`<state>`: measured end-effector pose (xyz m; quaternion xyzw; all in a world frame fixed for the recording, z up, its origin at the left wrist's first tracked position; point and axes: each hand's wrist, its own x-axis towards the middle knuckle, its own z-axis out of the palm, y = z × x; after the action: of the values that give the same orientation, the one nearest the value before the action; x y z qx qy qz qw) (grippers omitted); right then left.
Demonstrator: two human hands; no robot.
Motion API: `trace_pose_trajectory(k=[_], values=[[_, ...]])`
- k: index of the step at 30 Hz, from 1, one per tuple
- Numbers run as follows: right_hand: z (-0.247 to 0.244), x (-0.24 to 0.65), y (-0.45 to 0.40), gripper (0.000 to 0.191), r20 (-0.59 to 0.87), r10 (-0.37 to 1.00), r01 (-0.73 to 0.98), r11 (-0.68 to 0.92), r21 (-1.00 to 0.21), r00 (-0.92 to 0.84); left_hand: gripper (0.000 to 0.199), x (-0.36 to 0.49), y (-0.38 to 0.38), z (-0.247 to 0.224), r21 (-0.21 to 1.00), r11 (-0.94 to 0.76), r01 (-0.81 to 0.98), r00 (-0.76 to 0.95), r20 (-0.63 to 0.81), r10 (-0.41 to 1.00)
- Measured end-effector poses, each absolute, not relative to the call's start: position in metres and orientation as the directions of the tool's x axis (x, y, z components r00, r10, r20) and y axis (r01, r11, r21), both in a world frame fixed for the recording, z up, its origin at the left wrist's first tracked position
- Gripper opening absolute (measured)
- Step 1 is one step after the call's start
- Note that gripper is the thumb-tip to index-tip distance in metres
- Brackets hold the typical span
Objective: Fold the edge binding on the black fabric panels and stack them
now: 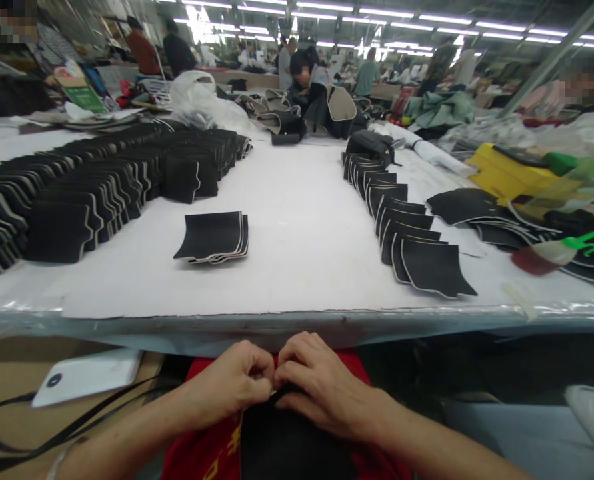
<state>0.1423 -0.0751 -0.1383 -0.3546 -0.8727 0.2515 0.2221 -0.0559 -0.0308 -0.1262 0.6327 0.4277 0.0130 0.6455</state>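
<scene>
Close to my body, below the table's front edge, both hands meet over a black sheet panel (297, 443) that lies on red cloth (191, 447) with yellow lettering. My left hand (249, 377) is closed in a pinch at the panel's upper edge. Beside it, my right hand (321, 383) grips the same edge with fingers and thumb, its fingertips touching the left ones. Just what lies between the fingertips is hidden. On the white table a small stack of black panels (211, 237) with pale edges lies ahead to the left.
Long rows of black panels (57, 230) cover the table's left side. A fanned row of panels (431, 267) runs along the right. Farther right are a yellow box (511, 175) and a brush with a green handle (547, 257). A white phone (89, 375) lies at lower left.
</scene>
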Motion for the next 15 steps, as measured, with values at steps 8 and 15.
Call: trace_pose_trajectory(k=[8, 15], values=[[-0.136, 0.14, -0.073, 0.007, 0.203, 0.712, 0.513, 0.646, -0.565, -0.673, 0.014, -0.054, -0.033, -0.124, 0.762, 0.351, 0.544, 0.564, -0.642, 0.52], [-0.127, 0.13, -0.088, 0.015, 0.064, 0.683, 0.616, 0.692, -0.377, -0.728, 0.008, -0.055, -0.03, -0.146, 0.73, 0.026, 0.683, 0.532, -0.521, 0.668]])
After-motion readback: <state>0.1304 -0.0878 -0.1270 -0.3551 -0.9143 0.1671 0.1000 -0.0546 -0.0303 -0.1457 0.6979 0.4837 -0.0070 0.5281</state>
